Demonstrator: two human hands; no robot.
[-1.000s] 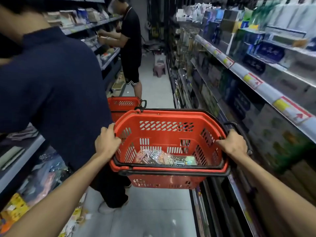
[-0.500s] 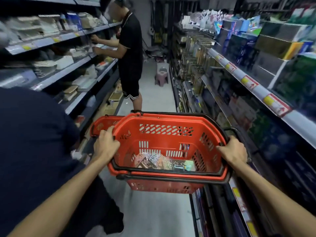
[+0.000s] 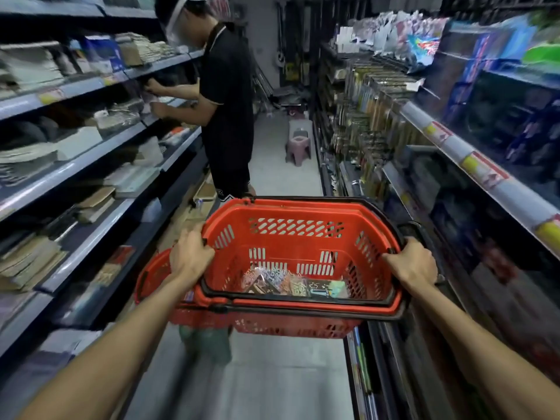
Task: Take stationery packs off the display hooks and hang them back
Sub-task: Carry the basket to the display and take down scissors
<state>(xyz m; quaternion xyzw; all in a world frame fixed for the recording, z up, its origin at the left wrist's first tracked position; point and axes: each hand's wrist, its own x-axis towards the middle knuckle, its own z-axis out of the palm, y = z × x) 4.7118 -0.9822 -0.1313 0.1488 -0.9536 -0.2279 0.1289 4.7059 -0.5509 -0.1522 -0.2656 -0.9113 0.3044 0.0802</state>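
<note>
Left hand: your left hand [image 3: 191, 256] is curled over the left rim of the red basket [image 3: 300, 218]; solid grab there
Right hand: your right hand [image 3: 413, 263] clamps the right rim, down by the black handle [image 3: 409, 230]
Packs: the stationery packs [image 3: 295, 284] lie flat on the basket floor, bunched toward the near side
Aisle: a second red basket [image 3: 151, 275] sits lower left, partly under yours; a person in black [image 3: 227, 110] reaches into the left shelves [image 3: 91, 83]; pink stool [image 3: 298, 145] farther down the aisle
</note>
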